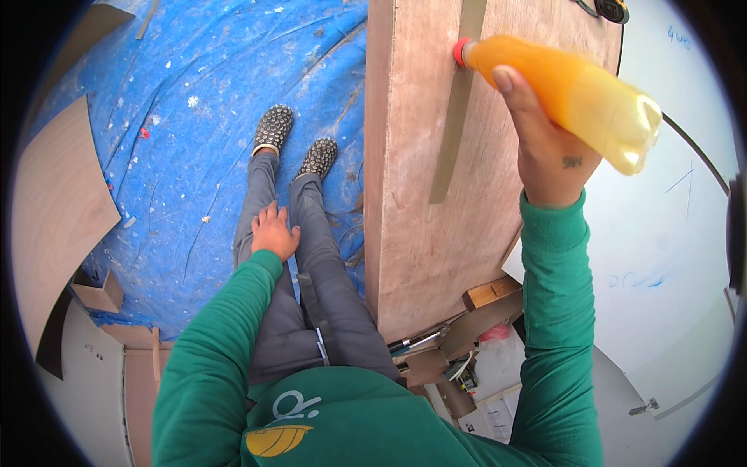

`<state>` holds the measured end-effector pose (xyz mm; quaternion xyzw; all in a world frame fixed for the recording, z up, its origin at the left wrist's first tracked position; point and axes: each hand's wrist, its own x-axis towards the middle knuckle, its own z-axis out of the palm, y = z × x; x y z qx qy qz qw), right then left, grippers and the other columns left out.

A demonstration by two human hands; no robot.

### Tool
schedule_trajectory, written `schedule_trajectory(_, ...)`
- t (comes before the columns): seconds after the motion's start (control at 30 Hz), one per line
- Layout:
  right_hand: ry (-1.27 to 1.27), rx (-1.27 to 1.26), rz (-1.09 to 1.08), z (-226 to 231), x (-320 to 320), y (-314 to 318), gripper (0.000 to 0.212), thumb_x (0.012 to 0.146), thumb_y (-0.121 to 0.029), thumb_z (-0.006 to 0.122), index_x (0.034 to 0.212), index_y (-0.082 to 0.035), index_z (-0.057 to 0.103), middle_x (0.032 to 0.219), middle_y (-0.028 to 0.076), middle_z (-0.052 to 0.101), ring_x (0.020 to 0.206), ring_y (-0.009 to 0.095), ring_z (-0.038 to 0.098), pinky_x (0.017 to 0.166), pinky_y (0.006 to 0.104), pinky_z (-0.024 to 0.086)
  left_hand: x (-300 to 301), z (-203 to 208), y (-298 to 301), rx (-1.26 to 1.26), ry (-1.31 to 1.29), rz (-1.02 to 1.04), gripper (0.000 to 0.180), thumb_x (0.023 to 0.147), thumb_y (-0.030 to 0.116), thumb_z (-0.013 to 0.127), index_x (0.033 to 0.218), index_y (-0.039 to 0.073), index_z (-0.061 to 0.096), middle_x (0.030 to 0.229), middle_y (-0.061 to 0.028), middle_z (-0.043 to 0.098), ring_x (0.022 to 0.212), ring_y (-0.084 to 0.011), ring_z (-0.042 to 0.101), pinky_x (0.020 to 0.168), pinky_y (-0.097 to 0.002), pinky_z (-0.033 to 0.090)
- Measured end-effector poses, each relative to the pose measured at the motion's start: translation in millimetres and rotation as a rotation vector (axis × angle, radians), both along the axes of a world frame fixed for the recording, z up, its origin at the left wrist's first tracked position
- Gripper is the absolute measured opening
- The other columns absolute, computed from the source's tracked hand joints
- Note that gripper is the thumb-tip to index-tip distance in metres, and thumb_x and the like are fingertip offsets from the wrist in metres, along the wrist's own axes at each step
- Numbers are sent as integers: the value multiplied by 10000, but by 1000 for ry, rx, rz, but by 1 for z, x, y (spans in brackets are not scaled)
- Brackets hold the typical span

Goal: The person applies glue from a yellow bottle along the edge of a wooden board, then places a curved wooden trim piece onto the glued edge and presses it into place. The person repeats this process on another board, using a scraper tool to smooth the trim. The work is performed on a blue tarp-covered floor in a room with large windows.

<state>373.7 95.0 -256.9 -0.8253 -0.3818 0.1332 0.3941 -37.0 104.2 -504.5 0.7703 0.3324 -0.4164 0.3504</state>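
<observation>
My right hand [548, 136] grips a clear plastic bottle [564, 89] with a red cap and orange-yellow liquid inside. The bottle is tilted on its side, cap toward the left and base toward the right. Its cap overlaps a narrow grey-brown strip [451, 148] lying on a wooden board surface [412, 241]; whether the two touch I cannot tell. My left hand [274, 233] lies at the grey trousers over my leg, fingers stretched out, holding nothing.
A blue tarp [187, 171] with scraps covers the floor on the left. A curved plywood sheet [66, 226] stands beyond it. Tools and cardboard pieces [426, 366] sit below the board's near end. A white panel with pen marks [661, 272] is at the right.
</observation>
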Motion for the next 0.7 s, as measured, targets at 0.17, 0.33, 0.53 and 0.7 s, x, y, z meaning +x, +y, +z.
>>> schedule_trajectory(0.17, -123, -125, 86, 11, -24, -30, 270, 888, -121, 873, 1111, -12, 766, 1081, 83, 781, 1001, 191, 720, 927, 333, 571, 0, 0, -1, -4, -9, 34, 627, 932, 360, 684, 1475, 74, 553, 1632, -161, 418, 1515, -345, 357, 1250, -567, 269)
schedule_trajectory(0.33, 18, 150, 40, -6, 9, 14, 245, 897, -111, 869, 1096, -2, 777, 997, 54, 794, 889, 142, 747, 821, 278, 594, -3, 1, 1, -13, -22, 27, 627, 932, 357, 684, 1476, 75, 553, 1632, -162, 418, 1518, -349, 353, 1251, -566, 265)
schedule_trajectory(0.53, -21, 247, 92, -12, 54, 67, 139, 957, -64, 774, 1058, 18, 723, 977, 100, 761, 882, 176, 720, 827, 296, 593, -2, 2, 3, -6, 8, -1, 635, 930, 359, 687, 1481, 75, 550, 1632, -164, 415, 1516, -351, 353, 1252, -564, 267)
schedule_trajectory(0.7, -17, 84, 77, -4, 46, 38, 254, 908, -115, 859, 1087, 26, 747, 1012, 75, 778, 901, 157, 744, 820, 283, 614, -6, -1, 3, 3, -14, 15, 634, 930, 363, 689, 1478, 77, 551, 1632, -163, 416, 1515, -347, 356, 1252, -563, 271)
